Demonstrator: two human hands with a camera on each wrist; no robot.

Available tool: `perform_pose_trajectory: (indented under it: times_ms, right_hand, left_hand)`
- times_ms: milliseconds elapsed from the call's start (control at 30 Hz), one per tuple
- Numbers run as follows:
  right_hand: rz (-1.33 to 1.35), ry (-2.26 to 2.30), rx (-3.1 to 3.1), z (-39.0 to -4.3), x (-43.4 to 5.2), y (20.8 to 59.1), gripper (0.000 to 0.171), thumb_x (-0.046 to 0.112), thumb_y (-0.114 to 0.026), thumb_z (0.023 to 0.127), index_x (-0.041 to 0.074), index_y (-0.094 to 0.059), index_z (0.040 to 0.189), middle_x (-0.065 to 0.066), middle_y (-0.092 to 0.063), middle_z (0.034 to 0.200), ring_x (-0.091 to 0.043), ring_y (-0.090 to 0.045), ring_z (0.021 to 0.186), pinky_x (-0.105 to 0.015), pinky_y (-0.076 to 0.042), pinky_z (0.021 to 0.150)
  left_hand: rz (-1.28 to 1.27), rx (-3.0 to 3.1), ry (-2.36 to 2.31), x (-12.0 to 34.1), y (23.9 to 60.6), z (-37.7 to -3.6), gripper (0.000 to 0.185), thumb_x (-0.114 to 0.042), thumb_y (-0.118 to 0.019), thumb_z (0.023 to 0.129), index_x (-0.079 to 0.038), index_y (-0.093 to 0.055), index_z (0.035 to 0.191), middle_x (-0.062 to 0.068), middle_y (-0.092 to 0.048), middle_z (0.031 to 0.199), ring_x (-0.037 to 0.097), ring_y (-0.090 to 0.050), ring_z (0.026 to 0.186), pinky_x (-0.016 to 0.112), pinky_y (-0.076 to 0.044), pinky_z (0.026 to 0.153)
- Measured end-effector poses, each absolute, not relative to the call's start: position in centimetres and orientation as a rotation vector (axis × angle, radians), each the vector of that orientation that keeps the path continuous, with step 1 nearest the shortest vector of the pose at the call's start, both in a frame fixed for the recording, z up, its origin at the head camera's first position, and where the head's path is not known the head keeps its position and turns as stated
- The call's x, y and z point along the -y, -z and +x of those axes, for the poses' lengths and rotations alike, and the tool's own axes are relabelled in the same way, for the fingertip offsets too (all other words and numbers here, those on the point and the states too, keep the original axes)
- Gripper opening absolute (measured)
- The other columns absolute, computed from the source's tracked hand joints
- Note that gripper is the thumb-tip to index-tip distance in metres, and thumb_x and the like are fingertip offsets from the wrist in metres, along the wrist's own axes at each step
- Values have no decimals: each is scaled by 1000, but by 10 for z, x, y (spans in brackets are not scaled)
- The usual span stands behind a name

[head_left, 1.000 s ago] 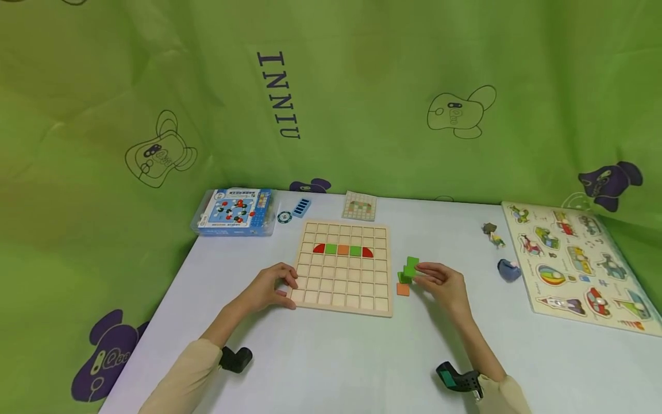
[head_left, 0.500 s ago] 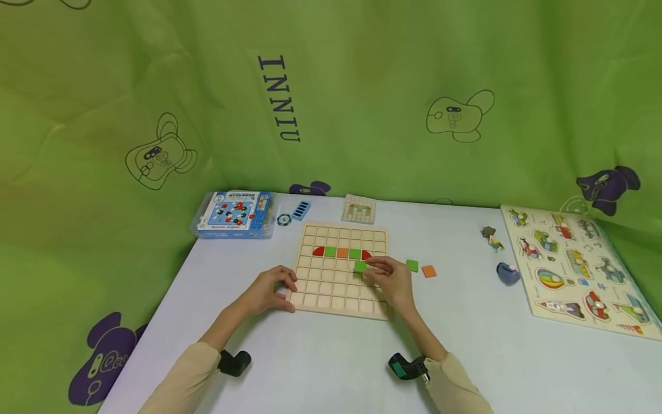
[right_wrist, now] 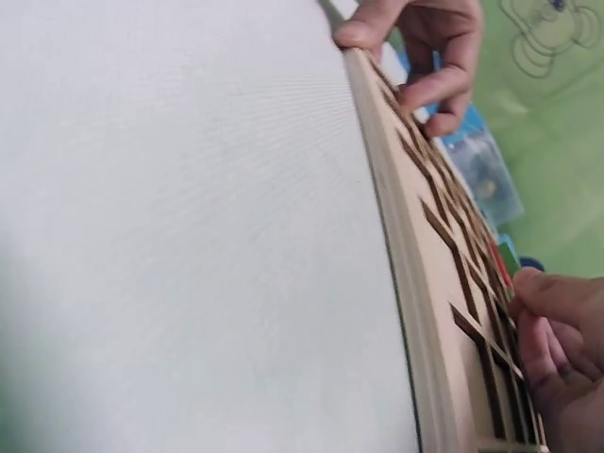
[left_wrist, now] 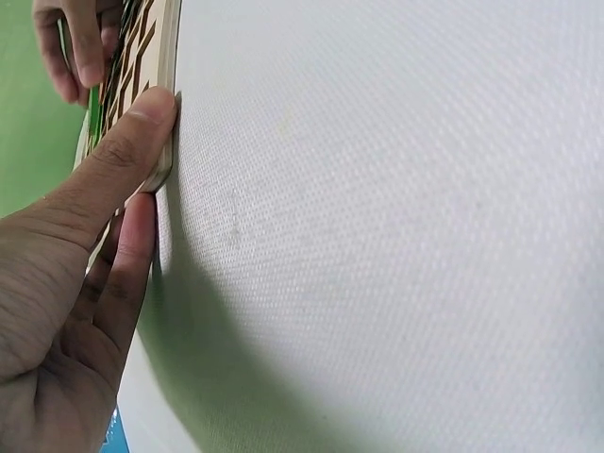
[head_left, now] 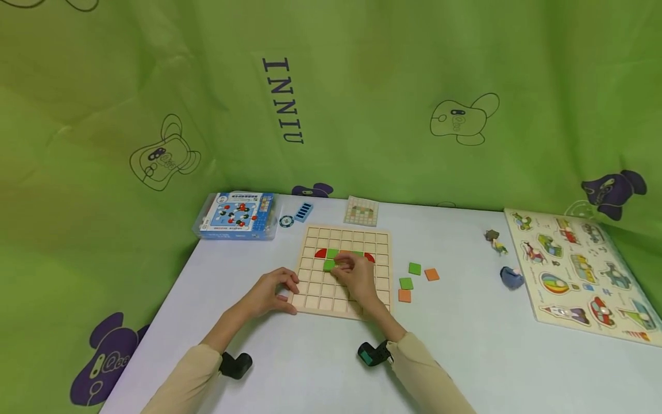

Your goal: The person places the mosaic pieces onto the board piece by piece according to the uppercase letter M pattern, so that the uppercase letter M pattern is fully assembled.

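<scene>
At the far left of a white table (head_left: 300, 368) lies a clear box with a blue printed cover (head_left: 235, 215). Nearer the viewer, a person's left hand (head_left: 270, 292) grips the near left corner of a wooden grid board (head_left: 326, 289), thumb on its top and fingers against its side. Behind the board sit a round chip (head_left: 286, 221) and a blue striped piece (head_left: 303, 212). Across the grid runs a row of red, green and orange pieces, partly hidden by the right hand (head_left: 357, 280). That hand's thumb and fingers pinch a green tile (head_left: 329, 265) just on the near side of the row; whether it sits fully in its cell cannot be told. A small pattern card (head_left: 361, 211) lies behind the board. To the board's right are two green and two orange loose tiles (head_left: 415, 268), then a small figure (head_left: 496, 242), a dark blue object (head_left: 511, 278) and a picture puzzle (head_left: 566, 259).
</scene>
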State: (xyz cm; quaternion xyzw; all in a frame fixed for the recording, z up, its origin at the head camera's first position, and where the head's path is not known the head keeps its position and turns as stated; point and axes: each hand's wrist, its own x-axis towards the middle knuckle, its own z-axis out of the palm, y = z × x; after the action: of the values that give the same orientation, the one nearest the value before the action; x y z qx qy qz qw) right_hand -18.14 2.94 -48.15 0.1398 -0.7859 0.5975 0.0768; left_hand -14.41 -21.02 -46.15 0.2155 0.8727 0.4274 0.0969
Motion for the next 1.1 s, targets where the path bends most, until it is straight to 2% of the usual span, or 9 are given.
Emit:
perform_pose_trajectory:
  times_ms: [233, 433, 600, 833, 1000, 1100]
  right_hand:
    - [545, -1734, 2280, -186, -20, 486, 23, -12, -76, 71, -11, -66, 92, -20, -69, 87, -18, -68, 69, -21, -54, 60]
    - [519, -1728, 2341, -190, -16, 484, 25, -13, -76, 71, -12, -66, 94, -23, -69, 89, -28, -68, 72, -25, -55, 63]
    - [513, -1785, 2358, -191, -14, 482, 26, -12, -75, 73, -11, -65, 97, -24, -69, 92, -31, -69, 77, -24, -56, 66]
    - [547, -1966, 2313, -191, -14, 481, 27, -14, -71, 76, -14, -62, 101, -29, -65, 97, -39, -67, 85, -33, -57, 73]
    - [510, -1993, 2346, -185, -33, 469, 28, -10, -72, 78, -13, -63, 104, -28, -66, 100, -38, -67, 88, -30, -56, 74]
    - [509, -1950, 2416, -180, -59, 460, 29, -11, -71, 78, -13, -62, 106, -29, -65, 102, -38, -66, 88, -33, -56, 75]
  left_hand:
    - [635, -2583, -1260, 209, 463, -144, 29, -8, -86, 66, -4, -66, 86, 10, -57, 111, 31, -51, 108, 37, -50, 86]
    - [666, -2604, -1249, 209, 465, -145, 30, -9, -87, 65, -5, -66, 86, 10, -58, 110, 29, -52, 108, 35, -49, 87]
    - [676, -2614, -1237, 210, 464, -146, 30, -10, -87, 65, -6, -66, 86, 9, -58, 109, 29, -52, 108, 36, -48, 89]
    - [688, -2609, -1235, 211, 462, -146, 29, -10, -87, 67, -6, -66, 87, 10, -58, 111, 30, -52, 109, 39, -48, 89]
    - [658, -2612, -1226, 210, 462, -145, 30, -10, -87, 66, -6, -66, 87, 9, -58, 111, 29, -52, 109, 40, -46, 93]
    - [665, -2617, -1227, 210, 463, -145, 31, -10, -87, 65, -6, -66, 87, 9, -58, 111, 29, -52, 108, 40, -46, 93]
